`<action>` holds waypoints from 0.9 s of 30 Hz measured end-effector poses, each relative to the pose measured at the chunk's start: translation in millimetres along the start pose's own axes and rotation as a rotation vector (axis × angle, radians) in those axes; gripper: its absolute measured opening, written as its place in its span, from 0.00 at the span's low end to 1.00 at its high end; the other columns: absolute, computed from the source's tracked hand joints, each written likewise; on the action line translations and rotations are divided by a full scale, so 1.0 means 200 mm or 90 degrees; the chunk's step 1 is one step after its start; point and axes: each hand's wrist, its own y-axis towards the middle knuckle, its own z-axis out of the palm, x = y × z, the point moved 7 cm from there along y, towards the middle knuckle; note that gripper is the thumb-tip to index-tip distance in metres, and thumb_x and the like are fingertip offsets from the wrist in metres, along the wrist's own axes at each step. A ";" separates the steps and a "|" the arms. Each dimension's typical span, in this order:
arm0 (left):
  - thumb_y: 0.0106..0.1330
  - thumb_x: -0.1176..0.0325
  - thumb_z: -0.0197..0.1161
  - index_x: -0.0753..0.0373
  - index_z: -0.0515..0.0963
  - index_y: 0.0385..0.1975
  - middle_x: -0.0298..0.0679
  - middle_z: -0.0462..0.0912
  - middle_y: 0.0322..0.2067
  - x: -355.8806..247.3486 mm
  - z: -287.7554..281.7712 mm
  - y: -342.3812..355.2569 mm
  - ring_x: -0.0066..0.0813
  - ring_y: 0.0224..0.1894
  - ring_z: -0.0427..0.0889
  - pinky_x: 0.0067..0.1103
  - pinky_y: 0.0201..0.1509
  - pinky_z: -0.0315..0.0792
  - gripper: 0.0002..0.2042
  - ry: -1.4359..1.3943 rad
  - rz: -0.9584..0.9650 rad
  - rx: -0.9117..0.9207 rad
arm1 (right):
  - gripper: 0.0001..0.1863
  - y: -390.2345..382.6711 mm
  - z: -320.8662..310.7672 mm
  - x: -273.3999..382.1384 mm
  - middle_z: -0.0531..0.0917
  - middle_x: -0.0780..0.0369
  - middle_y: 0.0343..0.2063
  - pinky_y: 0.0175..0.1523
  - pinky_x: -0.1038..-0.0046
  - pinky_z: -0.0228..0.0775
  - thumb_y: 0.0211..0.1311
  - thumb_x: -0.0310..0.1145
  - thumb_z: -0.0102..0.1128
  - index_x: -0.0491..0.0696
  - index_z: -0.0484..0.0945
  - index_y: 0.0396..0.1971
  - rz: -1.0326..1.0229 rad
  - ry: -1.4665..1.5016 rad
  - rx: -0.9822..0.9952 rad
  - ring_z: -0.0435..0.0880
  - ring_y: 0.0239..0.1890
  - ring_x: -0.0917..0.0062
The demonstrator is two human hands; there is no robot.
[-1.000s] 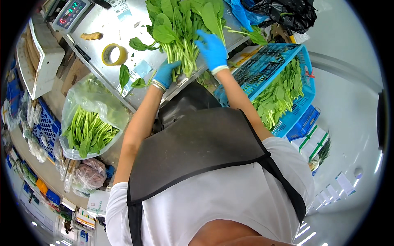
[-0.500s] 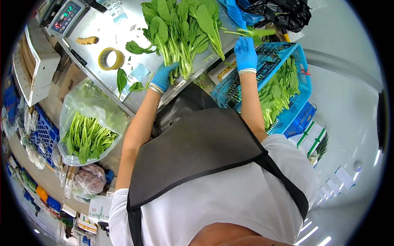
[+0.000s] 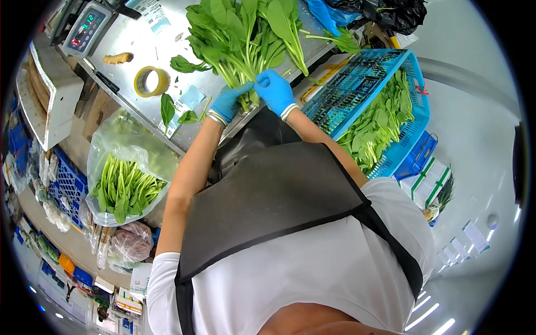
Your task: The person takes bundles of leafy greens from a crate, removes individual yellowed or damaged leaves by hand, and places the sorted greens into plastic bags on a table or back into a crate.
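My left hand (image 3: 228, 103), in a blue glove, grips the lower stems of a leafy green pile (image 3: 234, 30) on the metal table (image 3: 139, 95). Close beside it, at the stem ends, my gloved right hand (image 3: 272, 90) has its fingers curled together; what lies inside them is hidden. Left of the greens lie a yellow tape roll (image 3: 151, 91), a ginger piece (image 3: 116, 58), loose leaves (image 3: 166, 111) and labels (image 3: 191, 96). A digital scale (image 3: 84, 28) stands at the table's upper left, with a dark-handled tool (image 3: 106, 80) below it.
A clear bag (image 3: 97, 153) of stemmed greens sits left of me. At right is a blue crate (image 3: 413, 117) holding greens (image 3: 377, 120). Black plastic (image 3: 402, 12) and blue bags (image 3: 322, 15) lie at the top right, white boxes (image 3: 47, 89) at far left.
My right hand went from the upper stems out to a sprig at the table's right edge, then came back left and down beside my left hand, fingers now curled.
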 end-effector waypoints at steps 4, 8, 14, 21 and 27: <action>0.63 0.69 0.64 0.67 0.78 0.43 0.39 0.83 0.33 0.02 0.05 0.02 0.28 0.32 0.82 0.23 0.35 0.76 0.12 -0.007 -0.015 0.012 | 0.11 0.03 -0.06 -0.05 0.81 0.61 0.24 0.34 0.74 0.73 0.52 0.33 0.66 0.45 0.78 0.34 -0.013 0.050 -0.009 0.79 0.25 0.77; 0.63 0.70 0.64 0.67 0.77 0.43 0.39 0.83 0.34 0.00 0.05 0.02 0.28 0.32 0.82 0.22 0.35 0.77 0.12 -0.076 0.035 -0.047 | 0.08 0.06 -0.21 -0.12 0.80 0.65 0.25 0.30 0.79 0.71 0.56 0.31 0.65 0.44 0.78 0.34 0.031 0.240 -0.044 0.77 0.24 0.84; 0.63 0.69 0.65 0.67 0.77 0.45 0.39 0.83 0.36 0.06 0.00 0.06 0.30 0.34 0.83 0.23 0.36 0.78 0.13 -0.076 0.005 -0.023 | 0.12 0.09 -0.76 -0.31 0.80 0.61 0.29 0.31 0.75 0.73 0.60 0.29 0.63 0.43 0.73 0.41 0.052 0.495 -0.312 0.78 0.24 0.77; 0.61 0.64 0.68 0.65 0.79 0.43 0.36 0.83 0.32 0.04 0.05 0.05 0.25 0.29 0.81 0.21 0.29 0.74 0.15 -0.078 -0.017 -0.030 | 0.34 0.27 -0.51 -0.33 0.80 0.56 0.44 0.45 0.71 0.73 0.54 0.43 0.70 0.39 0.69 0.55 -0.090 -0.388 -0.288 0.80 0.37 0.73; 0.62 0.64 0.67 0.67 0.78 0.44 0.37 0.83 0.33 0.05 0.01 0.05 0.26 0.31 0.82 0.21 0.33 0.76 0.15 -0.082 -0.023 -0.043 | 0.19 0.25 -0.42 -0.31 0.81 0.59 0.44 0.48 0.72 0.74 0.67 0.36 0.57 0.38 0.74 0.50 0.043 0.616 0.031 0.81 0.41 0.75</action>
